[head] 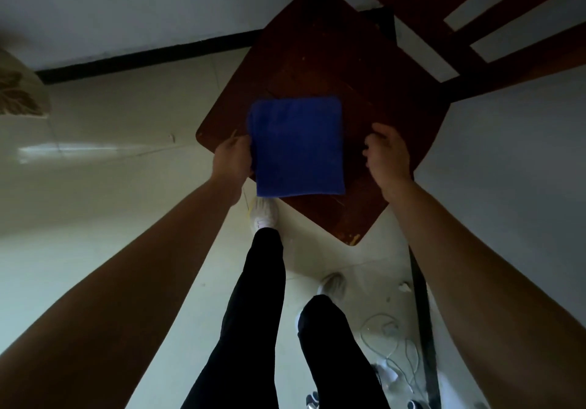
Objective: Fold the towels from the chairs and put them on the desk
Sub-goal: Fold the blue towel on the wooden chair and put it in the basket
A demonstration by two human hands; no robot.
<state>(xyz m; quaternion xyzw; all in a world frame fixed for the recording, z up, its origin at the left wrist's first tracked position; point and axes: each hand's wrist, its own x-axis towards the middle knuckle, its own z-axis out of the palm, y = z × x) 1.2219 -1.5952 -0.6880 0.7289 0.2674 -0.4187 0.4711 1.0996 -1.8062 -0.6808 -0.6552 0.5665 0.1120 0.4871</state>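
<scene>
A blue towel (pixel 298 147), folded into a neat rectangle, lies flat on the dark wooden seat of a chair (pixel 364 91). My left hand (pixel 233 156) grips the towel's left edge, fingers tucked under it. My right hand (pixel 388 155) hovers over the seat a little to the right of the towel, fingers curled and apart, touching nothing I can see. The desk is not in view.
The chair's slatted back (pixel 475 18) rises at the top right near a pale wall. My legs in black trousers (pixel 253 313) and white shoes stand on the light floor. White cables (pixel 393 345) lie on the floor at the bottom right. A patterned cloth (pixel 19 91) shows at the left edge.
</scene>
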